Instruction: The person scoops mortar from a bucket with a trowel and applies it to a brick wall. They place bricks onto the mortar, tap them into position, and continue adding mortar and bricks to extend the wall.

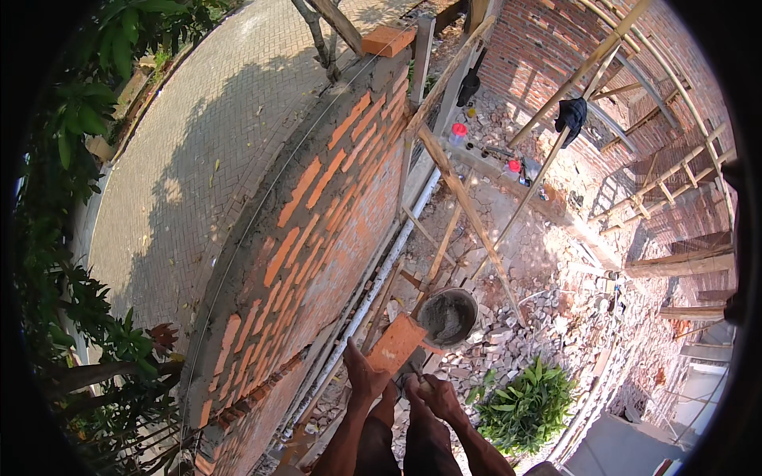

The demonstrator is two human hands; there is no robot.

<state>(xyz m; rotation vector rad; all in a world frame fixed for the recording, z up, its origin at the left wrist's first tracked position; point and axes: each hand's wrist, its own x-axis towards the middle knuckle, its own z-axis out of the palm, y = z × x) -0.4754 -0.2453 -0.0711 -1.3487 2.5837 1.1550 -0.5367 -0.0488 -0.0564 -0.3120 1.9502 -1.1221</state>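
Head view, recorded from high above a building site. Left hand (363, 379) closed around the near end of an orange brick (396, 343), thumb and fingers clamped on its lower edge. Brick held tilted in mid-air, beside the inner face of the brick wall (317, 230) and just left of the mortar bucket (448, 316). Right hand (435, 394) curled into a fist about a thin tool handle (413, 370), blade end hidden behind the brick; kind of tool could not be told. Both forearms entered from the lower edge, close together.

Wall top capped with a grey mortar bed (262, 206), a taut guide string (270, 186) stretched along it. One loose brick (388, 40) rested on the far end of the wall. Bucket, round and part-filled with grey mortar, stood on a plank of the bamboo scaffold (468, 214). White pipe (381, 278) ran along the foot of the wall below. Rubble (540, 317) spread over the ground to the right, with a green leafy plant (525, 403) near the right forearm. Paved brick path (206, 135) lay on the wall's outer side, bordered by foliage (87, 103). Dark garment (571, 115) hung on a bamboo pole; red-capped bottles (458, 133) stood farther off.
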